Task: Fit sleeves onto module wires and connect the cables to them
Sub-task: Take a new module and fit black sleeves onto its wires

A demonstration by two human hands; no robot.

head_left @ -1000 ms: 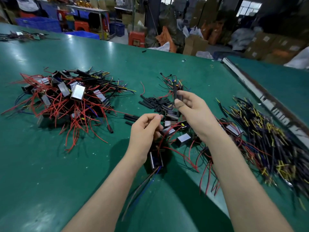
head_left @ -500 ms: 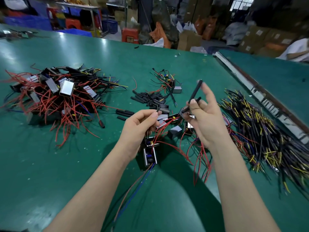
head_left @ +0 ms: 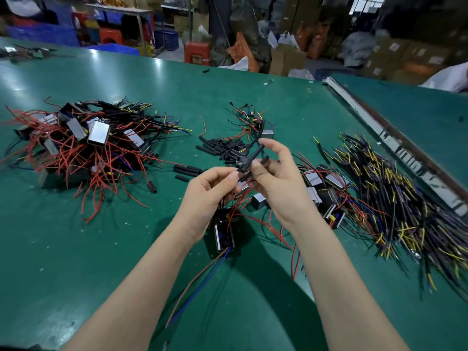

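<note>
Pointing up and away to the right, the black sleeve (head_left: 253, 156) runs its long axis diagonally above the green table (head_left: 76, 262); we see a thin, matte tube. Our right hand (head_left: 276, 181) pinches it with a 2nd short sleeve (head_left: 264, 161). Our left hand (head_left: 211, 192) pinches the module wires (head_left: 236, 197) at the sleeve's lower end; the module (head_left: 224, 233) hangs below, trailing red and blue leads. Hands nearly touching.
</note>
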